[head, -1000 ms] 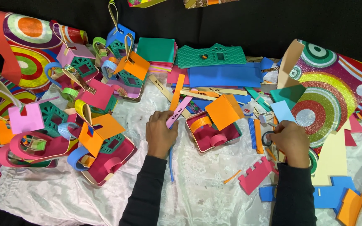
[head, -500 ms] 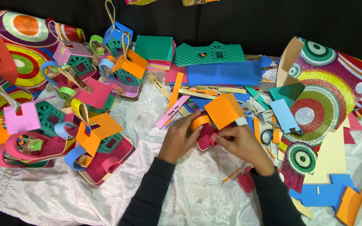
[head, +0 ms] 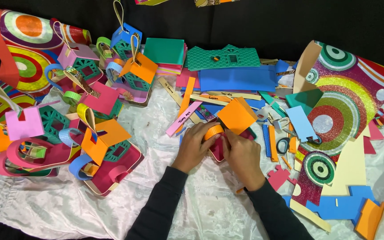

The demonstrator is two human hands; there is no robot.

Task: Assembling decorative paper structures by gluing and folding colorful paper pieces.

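Note:
Both of my hands meet at the middle of the table on a small foam house craft with an orange roof [head: 236, 114] and a dark pink base. My left hand [head: 198, 144] grips its left side, fingers by an orange foam loop [head: 213, 130]. My right hand [head: 242, 156] presses on the pink base from the right and covers most of it. Black sleeves run down to the lower edge. A pink foam strip [head: 183, 118] lies just left of the craft.
Several finished foam houses with loop handles [head: 105, 142] crowd the left side. Foam sheets, green [head: 164, 51] and blue [head: 237, 79], lie at the back. Scissors [head: 283, 143], a pink cut piece [head: 278, 176] and glitter circle-patterned sheets [head: 343, 106] sit right. A white cloth [head: 112, 209] covers the table.
My left hand has let go of the pink strip and my right hand has left the scissors. Both have come together on the orange-roofed house.

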